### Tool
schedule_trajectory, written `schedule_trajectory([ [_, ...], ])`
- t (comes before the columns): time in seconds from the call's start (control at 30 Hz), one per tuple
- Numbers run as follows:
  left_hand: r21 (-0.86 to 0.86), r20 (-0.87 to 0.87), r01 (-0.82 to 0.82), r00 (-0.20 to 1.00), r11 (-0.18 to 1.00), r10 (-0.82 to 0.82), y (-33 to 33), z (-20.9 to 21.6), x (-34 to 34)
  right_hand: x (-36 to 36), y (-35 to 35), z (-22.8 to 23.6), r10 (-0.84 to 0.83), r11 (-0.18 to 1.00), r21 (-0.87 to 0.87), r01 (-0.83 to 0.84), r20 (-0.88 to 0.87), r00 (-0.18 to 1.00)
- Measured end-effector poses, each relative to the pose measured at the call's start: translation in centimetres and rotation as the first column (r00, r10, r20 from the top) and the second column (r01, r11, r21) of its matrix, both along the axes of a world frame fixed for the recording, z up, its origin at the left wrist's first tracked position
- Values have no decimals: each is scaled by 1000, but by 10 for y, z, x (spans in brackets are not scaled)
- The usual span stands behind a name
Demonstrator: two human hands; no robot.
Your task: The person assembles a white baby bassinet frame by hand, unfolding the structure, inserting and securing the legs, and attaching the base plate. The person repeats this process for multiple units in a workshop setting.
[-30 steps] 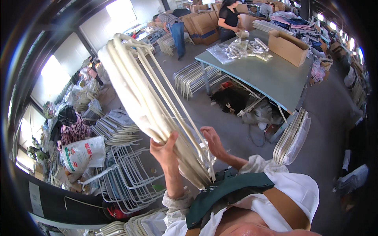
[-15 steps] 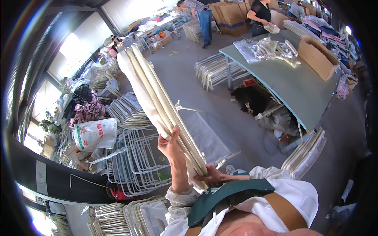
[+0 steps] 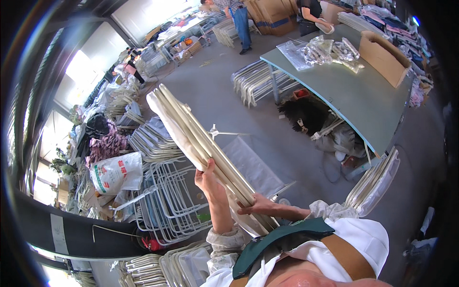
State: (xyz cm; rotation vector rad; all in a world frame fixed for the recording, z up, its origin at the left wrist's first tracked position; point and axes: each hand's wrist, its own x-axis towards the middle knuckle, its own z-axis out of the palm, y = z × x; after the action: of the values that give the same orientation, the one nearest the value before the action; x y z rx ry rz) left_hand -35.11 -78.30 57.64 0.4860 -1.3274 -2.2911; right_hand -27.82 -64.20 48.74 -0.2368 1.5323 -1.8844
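A long bundle of cream-coloured tube frames (image 3: 193, 131), with white fabric along its left side, slants across the middle, from the upper left down to my chest. My left hand (image 3: 210, 182) is closed round its left side about midway, the thumb lying on top of the tubes. Closer to my body, my right hand (image 3: 260, 205) grips the bundle's right side near its lower end. Some of that hand's fingers are hidden by the tubes. Beyond the bundle, a stand with a pale translucent panel (image 3: 251, 162) is low over the grey floor.
On the right stands a grey-green table (image 3: 334, 91) with clear plastic packs (image 3: 330, 51) and a cardboard box (image 3: 385, 57). Folded frames (image 3: 370, 184) lean at its near end. White tube racks (image 3: 167, 196) and a white sack (image 3: 117, 172) crowd the left. Two people work at the back.
The bundle's far end has come lower and nearer, and its lower end has shifted right toward my body. Both hands keep hold of it. The whole view has turned slightly.
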Motion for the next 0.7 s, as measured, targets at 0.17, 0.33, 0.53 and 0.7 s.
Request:
schedule_trajectory([
  [0.17, -47, 16, 57, 998, 997, -56, -10, -11, -21, -23, 6, 7, -77, 993, -102, 63, -140, 987],
  [0.33, -91, 1, 72, 997, 993, -72, -20, -12, -25, -21, 9, 26, -45, 975, -221, 10, -152, 987],
  [0.53, -234, 52, 87, 996, 968, -77, -35, -10, -20, -14, 8, 24, -53, 970, -237, 48, -13, 999],
  [0.7, -787, 232, 167, 972, 593, 33, -68, -4, -11, -11, 5, 22, -27, 984, -178, 22, -22, 999],
])
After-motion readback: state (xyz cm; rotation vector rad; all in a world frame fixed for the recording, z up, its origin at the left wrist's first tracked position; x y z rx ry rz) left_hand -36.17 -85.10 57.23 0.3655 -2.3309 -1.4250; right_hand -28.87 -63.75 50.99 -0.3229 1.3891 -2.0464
